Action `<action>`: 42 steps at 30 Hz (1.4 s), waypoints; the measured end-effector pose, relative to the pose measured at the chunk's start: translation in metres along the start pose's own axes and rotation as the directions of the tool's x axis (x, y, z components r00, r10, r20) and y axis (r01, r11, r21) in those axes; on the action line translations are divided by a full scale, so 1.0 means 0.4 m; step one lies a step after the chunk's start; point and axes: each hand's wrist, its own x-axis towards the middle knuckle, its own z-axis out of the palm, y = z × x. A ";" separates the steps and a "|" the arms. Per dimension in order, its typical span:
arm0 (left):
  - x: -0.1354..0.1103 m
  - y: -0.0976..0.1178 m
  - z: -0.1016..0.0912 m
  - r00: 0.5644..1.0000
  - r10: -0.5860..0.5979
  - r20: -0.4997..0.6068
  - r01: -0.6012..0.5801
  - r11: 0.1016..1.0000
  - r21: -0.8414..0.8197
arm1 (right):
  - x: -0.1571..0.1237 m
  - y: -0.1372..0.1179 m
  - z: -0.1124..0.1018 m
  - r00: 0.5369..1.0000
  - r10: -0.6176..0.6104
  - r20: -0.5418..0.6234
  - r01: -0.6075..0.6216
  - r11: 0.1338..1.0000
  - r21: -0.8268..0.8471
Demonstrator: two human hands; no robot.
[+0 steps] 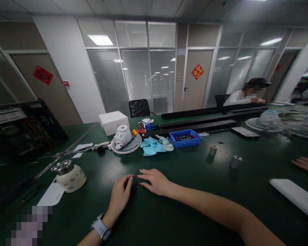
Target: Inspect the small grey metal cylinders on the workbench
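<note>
My left hand (120,196) rests on the dark green table (184,177), fingers together and curved, with a watch on the wrist. My right hand (155,181) lies beside it, palm down, fingers stretched flat toward the left. The fingertips of both hands nearly meet around a small dark spot on the table that I cannot make out. Neither hand visibly holds anything. Farther back lie a white fan motor on its round grille (124,140) and light blue fan blades (156,145).
A cream jar with a metal lid (68,176) stands at left near papers. A blue tray (185,138), a white box (113,122), two small grey cylinders (236,161) and long black rails (210,118) lie beyond. Another person's hand (306,164) rests at right; a person sits far back.
</note>
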 end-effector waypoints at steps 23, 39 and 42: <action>0.006 -0.007 0.003 0.994 -0.082 -0.075 0.076 0.994 -0.077 | 0.007 0.011 0.039 0.998 0.037 -0.045 -0.032 0.994 0.101; 0.006 -0.016 0.004 0.996 -0.090 -0.017 0.089 0.995 -0.055 | -0.367 0.417 -0.515 0.536 0.614 -0.579 -0.839 0.466 -0.283; 0.006 -0.014 0.003 0.996 -0.089 -0.024 0.088 0.995 -0.039 | -0.448 0.481 -0.564 0.421 0.722 -0.549 -0.907 0.324 -0.270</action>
